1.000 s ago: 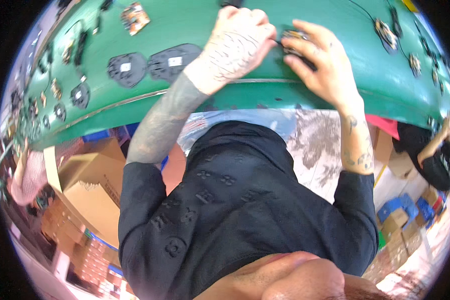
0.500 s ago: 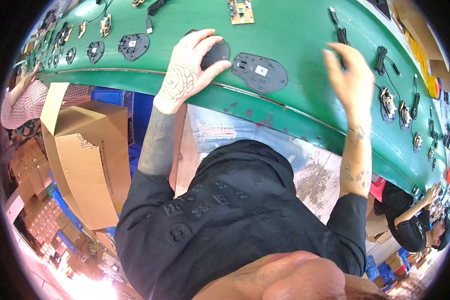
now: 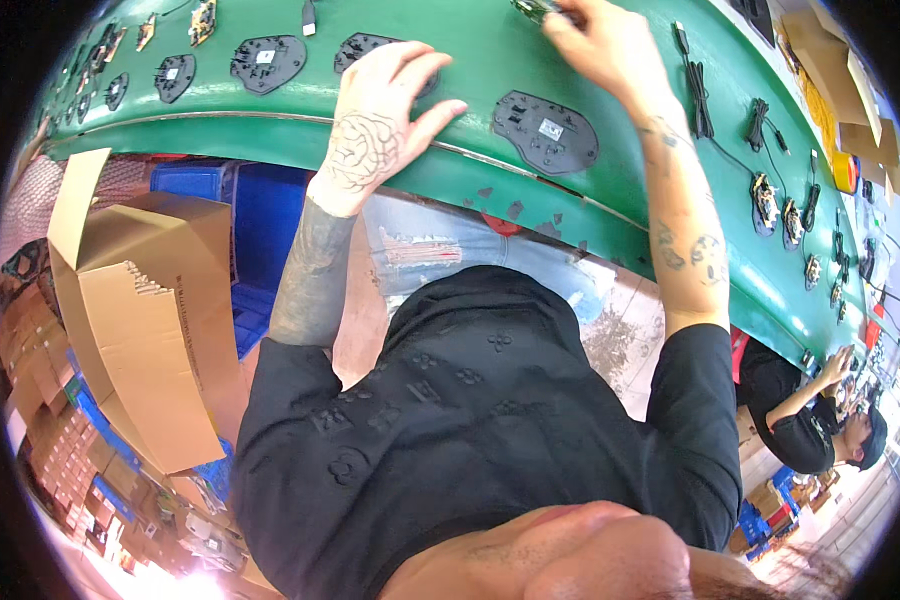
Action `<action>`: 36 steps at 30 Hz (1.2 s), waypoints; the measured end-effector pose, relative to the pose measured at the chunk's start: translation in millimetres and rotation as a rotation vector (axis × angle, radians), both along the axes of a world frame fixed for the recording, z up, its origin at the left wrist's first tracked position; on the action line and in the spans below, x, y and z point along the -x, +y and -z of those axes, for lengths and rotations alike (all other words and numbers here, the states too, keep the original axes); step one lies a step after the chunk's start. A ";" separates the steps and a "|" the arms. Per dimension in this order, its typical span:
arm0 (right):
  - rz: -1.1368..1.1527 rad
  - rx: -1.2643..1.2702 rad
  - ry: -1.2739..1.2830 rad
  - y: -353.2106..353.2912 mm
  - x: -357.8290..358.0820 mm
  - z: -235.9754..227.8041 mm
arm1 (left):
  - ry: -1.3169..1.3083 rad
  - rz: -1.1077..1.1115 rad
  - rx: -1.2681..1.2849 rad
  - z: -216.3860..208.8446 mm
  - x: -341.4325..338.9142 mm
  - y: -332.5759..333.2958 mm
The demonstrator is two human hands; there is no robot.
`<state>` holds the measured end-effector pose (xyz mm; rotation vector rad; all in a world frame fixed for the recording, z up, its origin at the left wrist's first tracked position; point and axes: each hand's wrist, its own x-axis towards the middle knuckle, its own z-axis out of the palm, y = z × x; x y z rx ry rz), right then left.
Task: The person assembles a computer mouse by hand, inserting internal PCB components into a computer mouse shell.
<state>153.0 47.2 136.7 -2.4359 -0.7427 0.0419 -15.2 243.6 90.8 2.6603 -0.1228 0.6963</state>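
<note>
My right hand (image 3: pixel 610 45) reaches to the far part of the green work surface, its fingers closed on a small circuit board (image 3: pixel 533 9) at the upper edge of the view. Part of that board is cut off by the picture's edge. My left hand (image 3: pixel 380 120) hovers at the near edge of the surface, empty, thumb and fingers apart. Its fingers partly cover a black mouse base plate (image 3: pixel 358 50). Between my hands lies another black mouse base plate (image 3: pixel 547 130) with a pale square in its middle.
More base plates (image 3: pixel 268 63) and boards (image 3: pixel 202 22) line the surface leftward. On the right lie coiled black cables (image 3: pixel 698 95) and plates with boards fitted (image 3: pixel 765 203). A cardboard box (image 3: pixel 150 340) stands below left. A co-worker (image 3: pixel 805 420) works at far right.
My right hand has moved up and left, away from the cables, and has closed on the circuit board that lay on the surface. My left hand has stayed near the edge, fingers still apart.
</note>
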 end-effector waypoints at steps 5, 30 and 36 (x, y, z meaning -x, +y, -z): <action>0.006 -0.453 0.418 -88.3 0.7 -9.5 | 0.058 0.291 -0.035 2.2 -19.9 -30.8; 0.077 -0.679 0.733 -135.3 21.8 35.6 | 0.180 0.310 0.345 -22.1 -72.3 -92.8; 0.141 -0.306 0.432 -122.9 26.7 39.3 | 0.287 0.330 0.321 -10.7 -60.0 -82.6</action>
